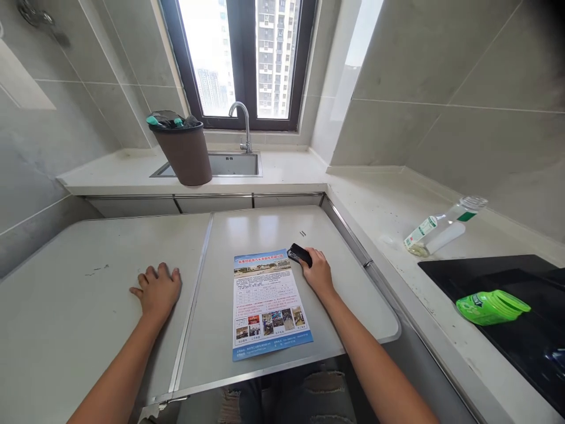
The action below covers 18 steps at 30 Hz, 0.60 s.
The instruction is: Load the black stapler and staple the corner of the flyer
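My right hand [318, 272] is wrapped round a small black stapler [299, 254], which sits at the top right corner of a printed flyer [270, 300]. Whether the paper is between the stapler's jaws I cannot tell. The flyer lies flat on the folding table [353, 282], its blue bottom edge towards me. Just beyond the stapler lie small staple strips [302, 234]. Left of the table's metal seam, my left hand [158, 290] rests palm down with fingers spread, holding nothing.
Behind the table are a sink [236, 165] with a tap [247, 126] and a brown bin [188, 153] on the counter. On the right counter stand a clear bottle [445, 227] and a black hob [525, 282], with a green container [492, 307] lying on it.
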### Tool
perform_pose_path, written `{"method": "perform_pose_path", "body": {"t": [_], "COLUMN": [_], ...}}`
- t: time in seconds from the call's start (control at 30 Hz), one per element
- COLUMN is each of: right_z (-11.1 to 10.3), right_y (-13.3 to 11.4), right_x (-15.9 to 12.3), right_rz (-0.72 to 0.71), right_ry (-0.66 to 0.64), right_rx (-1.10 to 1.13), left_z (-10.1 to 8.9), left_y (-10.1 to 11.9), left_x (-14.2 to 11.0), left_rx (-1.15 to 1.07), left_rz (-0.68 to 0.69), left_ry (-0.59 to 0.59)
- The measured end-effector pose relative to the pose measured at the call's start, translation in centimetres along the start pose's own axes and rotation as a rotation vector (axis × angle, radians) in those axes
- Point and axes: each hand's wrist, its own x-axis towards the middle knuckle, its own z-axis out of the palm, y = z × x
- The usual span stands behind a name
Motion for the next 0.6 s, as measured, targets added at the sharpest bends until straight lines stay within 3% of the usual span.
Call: {"method": "perform_pose_path", "body": {"t": [0.23, 0.4, 0.6], "right_z": [-1.1, -1.8, 0.7], "right_y": [-2.1, -7.1, -14.0], "right_x": [-0.9, -3.5, -7.2], "right_rz": [-0.024, -0.014, 0.018], "right_ry": [0.049, 0.135, -0.102], "right_rx": [0.004, -0.019, 0.09], "left_z": [0.3, 0.0, -0.2], "left_y": [0.5, 0.4, 0.6], "left_x": [-0.7, -0.8, -0.6], "left_rx": [0.059, 0.063, 0.073], "left_rz": [0.017, 0.027, -0.022], "left_ry": [0.05, 0.089, 0.054]}}
